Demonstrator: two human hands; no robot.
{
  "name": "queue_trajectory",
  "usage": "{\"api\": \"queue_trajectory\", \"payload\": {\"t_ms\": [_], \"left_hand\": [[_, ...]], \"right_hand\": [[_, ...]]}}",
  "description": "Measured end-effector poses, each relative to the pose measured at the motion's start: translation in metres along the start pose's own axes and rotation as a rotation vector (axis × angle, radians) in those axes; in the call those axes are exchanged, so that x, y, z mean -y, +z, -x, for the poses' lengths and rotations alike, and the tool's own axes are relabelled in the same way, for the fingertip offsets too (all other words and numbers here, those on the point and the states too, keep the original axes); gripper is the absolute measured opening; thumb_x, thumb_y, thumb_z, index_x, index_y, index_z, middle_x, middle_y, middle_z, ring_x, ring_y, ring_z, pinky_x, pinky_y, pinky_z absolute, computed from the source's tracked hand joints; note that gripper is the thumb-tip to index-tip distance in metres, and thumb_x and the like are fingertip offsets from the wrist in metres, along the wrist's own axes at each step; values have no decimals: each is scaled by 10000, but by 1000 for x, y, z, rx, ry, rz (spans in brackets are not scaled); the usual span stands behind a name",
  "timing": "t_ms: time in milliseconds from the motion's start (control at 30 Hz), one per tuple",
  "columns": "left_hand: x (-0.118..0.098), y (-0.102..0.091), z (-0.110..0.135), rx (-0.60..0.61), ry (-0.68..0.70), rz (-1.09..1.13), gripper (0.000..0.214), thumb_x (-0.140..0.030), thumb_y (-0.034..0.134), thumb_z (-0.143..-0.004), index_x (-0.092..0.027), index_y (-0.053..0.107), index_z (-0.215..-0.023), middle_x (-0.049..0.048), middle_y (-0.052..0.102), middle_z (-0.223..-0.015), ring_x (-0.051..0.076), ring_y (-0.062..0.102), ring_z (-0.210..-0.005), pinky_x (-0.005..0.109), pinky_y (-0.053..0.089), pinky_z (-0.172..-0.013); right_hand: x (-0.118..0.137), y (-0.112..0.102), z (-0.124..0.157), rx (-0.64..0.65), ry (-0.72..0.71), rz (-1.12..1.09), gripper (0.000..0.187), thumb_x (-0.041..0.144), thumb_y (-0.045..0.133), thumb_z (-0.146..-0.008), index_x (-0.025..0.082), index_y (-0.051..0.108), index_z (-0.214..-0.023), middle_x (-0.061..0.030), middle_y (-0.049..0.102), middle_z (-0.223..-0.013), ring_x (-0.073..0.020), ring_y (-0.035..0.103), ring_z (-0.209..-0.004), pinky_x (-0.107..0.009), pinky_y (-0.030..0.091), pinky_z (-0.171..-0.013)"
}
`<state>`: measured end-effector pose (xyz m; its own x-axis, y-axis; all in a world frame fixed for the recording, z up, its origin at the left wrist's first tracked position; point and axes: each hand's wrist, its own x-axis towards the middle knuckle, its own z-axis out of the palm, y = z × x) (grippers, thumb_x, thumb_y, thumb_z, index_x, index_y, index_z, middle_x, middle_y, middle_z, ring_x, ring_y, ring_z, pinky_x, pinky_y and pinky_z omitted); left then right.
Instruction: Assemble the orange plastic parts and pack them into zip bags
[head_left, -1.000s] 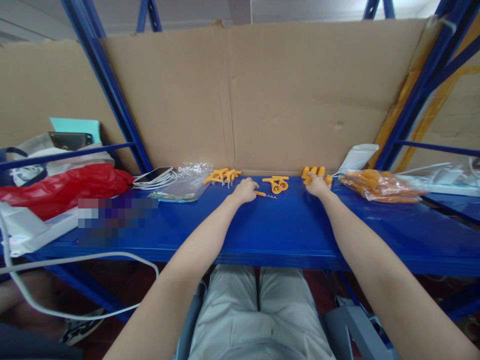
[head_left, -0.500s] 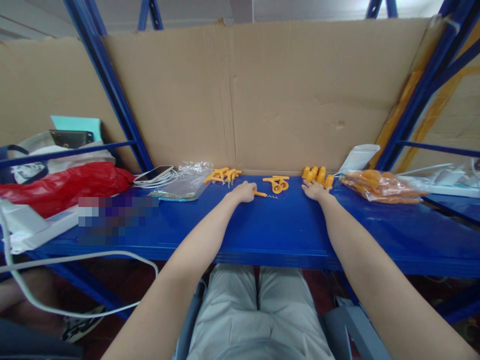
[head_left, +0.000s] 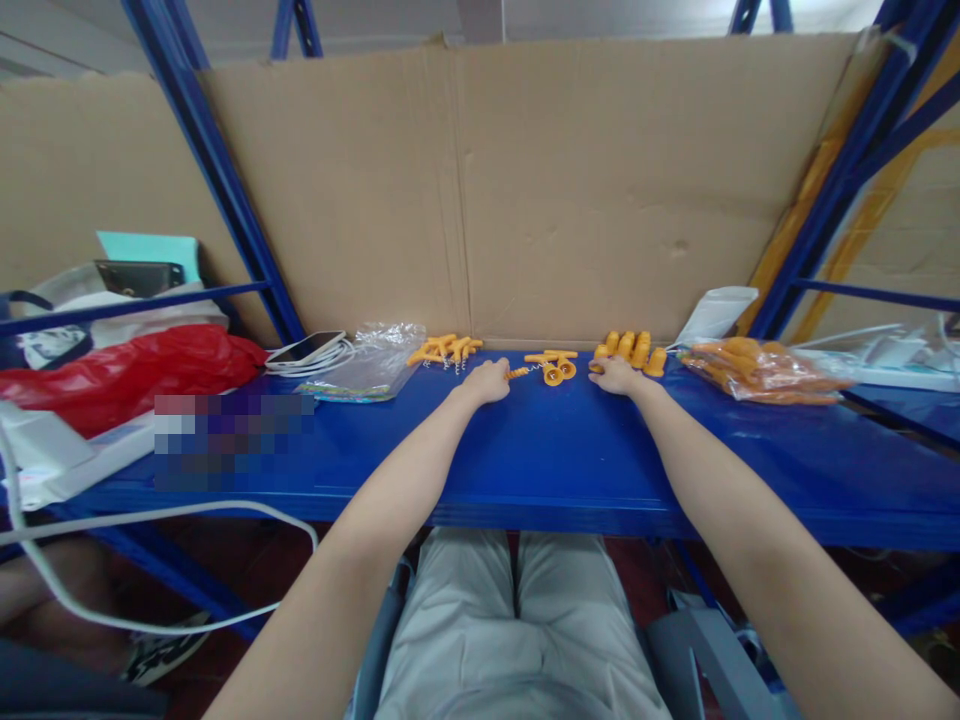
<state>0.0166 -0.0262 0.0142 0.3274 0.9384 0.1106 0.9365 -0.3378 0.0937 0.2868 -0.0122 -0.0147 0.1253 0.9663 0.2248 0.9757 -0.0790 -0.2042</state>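
My left hand [head_left: 489, 382] is closed around the handle of a yellow corkscrew [head_left: 517, 374], whose metal spiral points right. Just beyond the spiral's tip lie two yellow corkscrews with bell-shaped sleeves [head_left: 553, 376], their T-shaped handles toward the back. At the right, my right hand [head_left: 616, 376] has its fingers closed on a yellow hollow sleeve [head_left: 597, 367], with the open end facing left. Several similar yellow sleeves [head_left: 640, 350] stand directly behind that hand. Left of my left hand is a group of yellow T-handled corkscrews [head_left: 445, 350] with bare spirals.
The blue shelf [head_left: 555, 470] is backed by a cardboard sheet [head_left: 570, 190]. A clear bag of orange pieces [head_left: 761, 370] lies right. On the left are a flat plastic bag [head_left: 367, 370], a phone [head_left: 315, 347] with white cable, a red bag [head_left: 150, 370] and a power strip [head_left: 90, 460].
My right hand has shifted slightly left and closed on a sleeve from the group. The corkscrew in my left hand has tilted, its spiral now pointing further up toward the two bell-sleeved ones.
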Motion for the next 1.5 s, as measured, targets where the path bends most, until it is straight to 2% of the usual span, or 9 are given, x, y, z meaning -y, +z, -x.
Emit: {"api": "queue_trajectory", "payload": {"t_ms": [167, 333, 533, 700, 833, 1033, 1267, 1367, 1500], "left_hand": [[1, 2, -1, -33, 12, 2, 302, -180, 471, -908, -191, 563, -1195, 133, 651, -1196, 253, 645, -1092, 312, 492, -899], [3, 2, -1, -101, 25, 31, 276, -159, 547, -864, -186, 592, -1134, 118, 683, -1118, 251, 652, -1064, 303, 493, -888], [1, -1, 1, -127, 16, 84, 257, -126, 544, -857, -175, 597, -1104, 111, 699, -1049, 242, 678, -994, 294, 515, -842], [0, -2, -1, -112, -57, 245, 297, -141, 486, -896, -166, 550, -1185, 124, 689, -1031, 186, 693, -659, 276, 541, -614], [0, -1, -2, -134, -72, 319, 309, -151, 455, -913, -164, 539, -1210, 157, 648, -1150, 154, 670, -561, 254, 515, -497], [1, -3, -1, -141, -59, 332, 304, -145, 473, -903, -159, 558, -1195, 170, 637, -1173, 152, 669, -561, 249, 511, -484], [-2, -5, 3, -144, -42, 310, 310, -146, 503, -883, -153, 593, -1180, 129, 700, -1011, 157, 657, -552, 252, 513, -513], [-5, -6, 3, -189, 10, 297, 278, -175, 548, -861, -160, 629, -1126, 84, 722, -913, 165, 673, -624, 254, 534, -614], [-6, -6, 4, -274, 51, 299, 242, -192, 626, -798, -166, 665, -1036, 45, 725, -826, 173, 680, -738, 243, 525, -709]], "right_hand": [[1, -3, 5, 70, 54, -54, 490, 431, 481, -920, 309, 546, -1390, -105, 467, -1490, -381, 408, -1375, -663, 306, -1078], [5, -8, 3, -30, 36, -100, 413, 306, 536, -882, 222, 603, -1281, -141, 602, -1331, -354, 548, -1244, -557, 407, -1032], [16, -14, 6, -142, 32, -190, 400, 183, 490, -838, 208, 563, -1231, -142, 696, -1125, -344, 650, -1056, -482, 478, -916], [27, -22, 13, -208, -156, -179, 441, 104, 507, -783, 226, 534, -1205, -103, 692, -1133, -293, 640, -1067, -397, 473, -905], [38, -27, 17, -189, -359, -173, 365, 79, 515, -758, 210, 580, -1092, -85, 701, -1061, -254, 652, -988, -345, 485, -854], [50, -24, 16, -238, -586, -180, 329, 57, 540, -736, 201, 624, -1019, -73, 693, -1031, -226, 644, -956, -329, 489, -859], [48, -24, 16, -203, -613, -161, 355, 71, 564, -777, 177, 677, -1097, -98, 677, -1074, -235, 643, -982, -357, 484, -917], [48, -25, 17, -184, -668, -183, 359, 81, 563, -802, 199, 704, -1109, -92, 667, -1078, -230, 633, -993, -348, 484, -921], [51, -24, 19, -166, -633, -170, 354, 113, 549, -836, 196, 719, -1136, -117, 639, -1095, -251, 630, -987, -354, 490, -885]]}}
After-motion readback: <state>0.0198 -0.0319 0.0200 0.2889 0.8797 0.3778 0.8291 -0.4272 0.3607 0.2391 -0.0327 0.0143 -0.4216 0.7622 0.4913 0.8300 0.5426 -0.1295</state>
